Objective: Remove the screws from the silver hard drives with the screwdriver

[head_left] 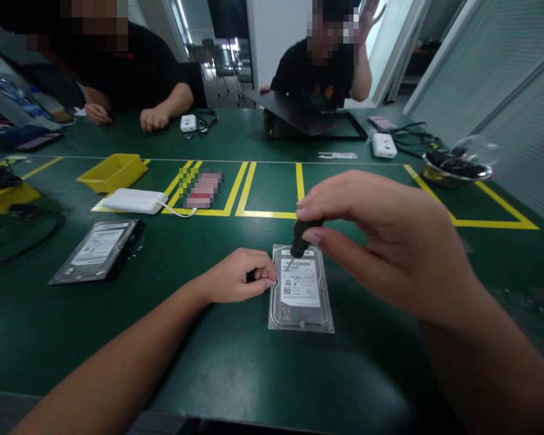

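A silver hard drive [301,296] with a white label lies flat on the green table mat [236,356] in front of me. My right hand [385,241] pinches the black handle of a screwdriver [301,237] that stands upright with its tip on the drive's top edge. My left hand [240,275] rests curled against the drive's left side, with something small and dark between its fingers; I cannot tell what it is.
A second hard drive [97,249] lies at the left, with a white box [133,200] and a yellow bin [113,171] behind it. A metal bowl [457,166] of cables stands at the far right. Two other people sit across the table, near a laptop [308,118].
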`<state>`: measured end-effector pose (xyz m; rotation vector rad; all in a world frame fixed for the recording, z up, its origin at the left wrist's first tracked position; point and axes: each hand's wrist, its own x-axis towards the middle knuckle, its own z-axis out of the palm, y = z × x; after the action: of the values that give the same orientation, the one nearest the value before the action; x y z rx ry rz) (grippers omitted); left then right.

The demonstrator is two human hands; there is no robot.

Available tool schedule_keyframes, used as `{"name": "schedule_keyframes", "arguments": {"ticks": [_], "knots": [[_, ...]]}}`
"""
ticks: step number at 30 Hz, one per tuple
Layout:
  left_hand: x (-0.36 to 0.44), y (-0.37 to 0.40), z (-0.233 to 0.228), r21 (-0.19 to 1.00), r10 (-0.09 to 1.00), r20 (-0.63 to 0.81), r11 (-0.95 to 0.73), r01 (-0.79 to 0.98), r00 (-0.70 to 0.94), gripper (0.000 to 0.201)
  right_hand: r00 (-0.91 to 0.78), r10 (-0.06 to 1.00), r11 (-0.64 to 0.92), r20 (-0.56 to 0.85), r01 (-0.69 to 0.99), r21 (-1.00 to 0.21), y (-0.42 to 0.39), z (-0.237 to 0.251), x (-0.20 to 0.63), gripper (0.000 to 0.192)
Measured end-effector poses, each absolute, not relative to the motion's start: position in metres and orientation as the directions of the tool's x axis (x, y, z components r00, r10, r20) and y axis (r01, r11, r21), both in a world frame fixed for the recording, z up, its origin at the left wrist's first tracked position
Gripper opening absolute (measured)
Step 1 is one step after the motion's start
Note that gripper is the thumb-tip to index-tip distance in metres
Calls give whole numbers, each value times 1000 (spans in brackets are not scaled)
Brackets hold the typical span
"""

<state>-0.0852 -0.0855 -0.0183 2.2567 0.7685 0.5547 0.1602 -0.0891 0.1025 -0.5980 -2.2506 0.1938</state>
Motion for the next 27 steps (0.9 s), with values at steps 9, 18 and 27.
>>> {"name": "schedule_keyframes", "arguments": {"ticks": [9,18,27], "knots": [[-84,-88,-17,662,651,176,-634,401,738,7,-589,481,876,650,352,-329,-89,101,161,19],[-84,-86,-17,612,598,215,-698,370,772,13,-605,484,874,632,365,-320,-93,104,160,14],[-84,-87,-17,610,630,209,-682,404,748,9,-608,483,876,631,348,-336,-92,102,160,15]]}}
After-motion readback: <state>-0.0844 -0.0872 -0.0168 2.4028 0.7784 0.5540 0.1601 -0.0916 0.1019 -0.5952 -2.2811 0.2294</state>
